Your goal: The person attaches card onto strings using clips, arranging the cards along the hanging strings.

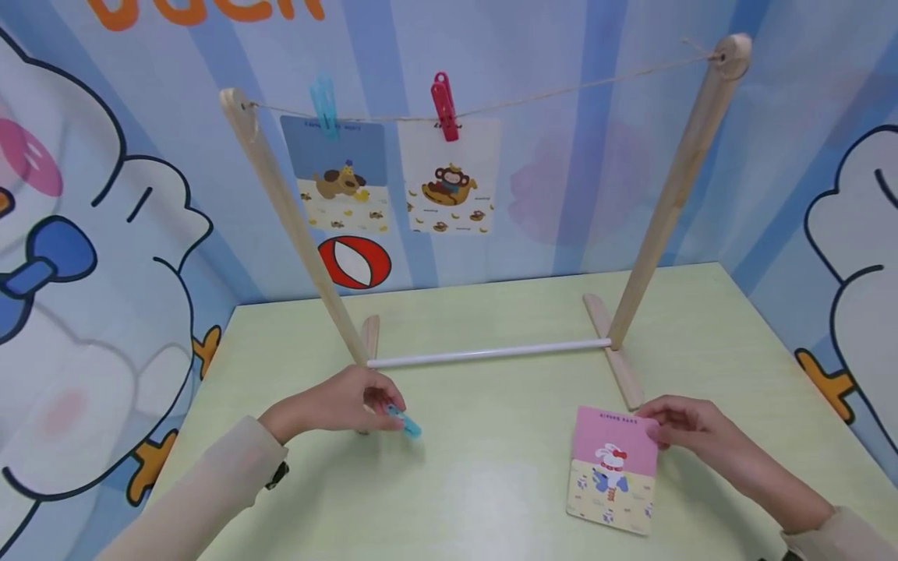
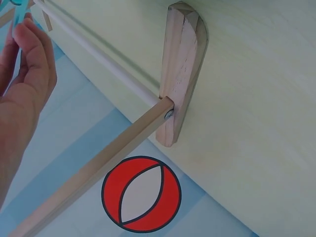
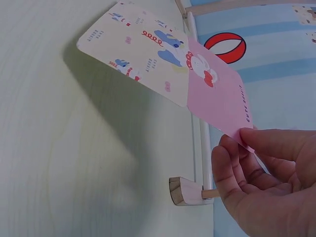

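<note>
My left hand (image 1: 354, 401) pinches a light blue clothespin (image 1: 404, 421) above the left part of the table. In the left wrist view only part of that clothespin (image 2: 19, 15) shows at the top left corner. With thumb and fingers, my right hand (image 1: 691, 427) grips the upper right corner of a pink and cream card (image 1: 612, 471) that bears a rabbit picture. The right wrist view shows the card (image 3: 163, 59) raised off the table, tilted, casting a shadow. Two other cards, a dog card (image 1: 341, 183) and a monkey card (image 1: 449, 187), hang from a string.
A wooden stand with a left post (image 1: 288, 218) and a right post (image 1: 677, 187) carries the string (image 1: 561, 91). A blue clothespin (image 1: 324, 105) and a red clothespin (image 1: 444, 107) clip the hanging cards. A white rod (image 1: 491, 353) joins the feet on the pale table (image 1: 484, 467).
</note>
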`<state>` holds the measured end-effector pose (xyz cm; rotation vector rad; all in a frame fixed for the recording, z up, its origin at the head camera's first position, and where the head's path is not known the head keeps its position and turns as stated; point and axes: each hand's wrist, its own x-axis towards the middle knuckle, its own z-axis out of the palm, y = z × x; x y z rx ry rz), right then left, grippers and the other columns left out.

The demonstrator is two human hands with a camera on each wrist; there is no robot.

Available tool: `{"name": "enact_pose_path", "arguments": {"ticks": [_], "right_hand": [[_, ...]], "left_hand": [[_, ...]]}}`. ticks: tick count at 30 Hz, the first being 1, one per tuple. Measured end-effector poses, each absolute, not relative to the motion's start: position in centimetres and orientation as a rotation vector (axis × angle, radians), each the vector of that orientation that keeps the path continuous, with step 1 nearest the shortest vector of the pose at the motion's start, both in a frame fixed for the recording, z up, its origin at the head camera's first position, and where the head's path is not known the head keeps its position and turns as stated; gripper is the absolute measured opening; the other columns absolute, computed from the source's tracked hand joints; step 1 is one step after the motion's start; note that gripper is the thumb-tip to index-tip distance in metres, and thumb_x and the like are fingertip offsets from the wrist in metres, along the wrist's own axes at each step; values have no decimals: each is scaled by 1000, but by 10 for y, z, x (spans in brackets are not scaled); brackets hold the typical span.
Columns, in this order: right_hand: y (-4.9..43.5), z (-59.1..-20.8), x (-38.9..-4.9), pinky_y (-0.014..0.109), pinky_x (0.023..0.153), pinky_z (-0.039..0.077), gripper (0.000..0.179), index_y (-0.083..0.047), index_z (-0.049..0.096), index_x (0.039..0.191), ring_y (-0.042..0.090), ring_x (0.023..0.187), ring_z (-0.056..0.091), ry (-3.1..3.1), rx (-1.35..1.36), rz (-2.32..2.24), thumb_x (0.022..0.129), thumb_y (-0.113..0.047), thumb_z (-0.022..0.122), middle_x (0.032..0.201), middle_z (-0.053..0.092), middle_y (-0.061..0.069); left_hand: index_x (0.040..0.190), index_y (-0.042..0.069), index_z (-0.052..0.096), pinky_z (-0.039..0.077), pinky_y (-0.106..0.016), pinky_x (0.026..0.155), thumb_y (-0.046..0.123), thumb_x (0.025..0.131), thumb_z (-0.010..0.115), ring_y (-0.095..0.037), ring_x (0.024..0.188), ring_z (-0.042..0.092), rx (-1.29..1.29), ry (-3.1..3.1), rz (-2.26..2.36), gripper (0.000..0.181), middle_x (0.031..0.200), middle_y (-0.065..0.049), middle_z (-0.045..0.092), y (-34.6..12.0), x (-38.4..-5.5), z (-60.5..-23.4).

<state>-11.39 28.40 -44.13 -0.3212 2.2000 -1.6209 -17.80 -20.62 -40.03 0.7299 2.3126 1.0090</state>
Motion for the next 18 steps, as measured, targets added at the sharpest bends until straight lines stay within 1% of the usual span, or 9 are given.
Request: {"name": "enact_pose_path", "arguments": {"ticks": [7, 14, 18], "right_hand": [[282, -434, -118, 28, 72, 52, 32, 9, 51, 119, 16, 82, 59, 2271, -317, -1585, 94, -12, 53, 106, 62, 12], [279, -426, -122, 27, 73, 52, 31, 9, 52, 119, 14, 83, 60, 2307, -324, -1573, 93, -9, 53, 106, 62, 12], [277, -422, -125, 28, 73, 52, 29, 7, 53, 117, 16, 83, 60, 2334, -316, -1571, 93, -9, 54, 106, 61, 14]], "left_hand": [[96, 6, 66, 51, -33, 78, 16, 80, 72, -22, 80, 60, 735, 2318, 1026, 19, 86, -3, 65, -197, -169, -376], [95, 5, 66, 50, -30, 79, 16, 82, 70, -20, 78, 60, 811, 2294, 1053, 18, 86, -2, 65, -194, -170, -364], [96, 4, 66, 49, -35, 82, 17, 82, 70, -22, 79, 61, 797, 2290, 1049, 19, 87, -4, 66, -192, -172, -359]]}}
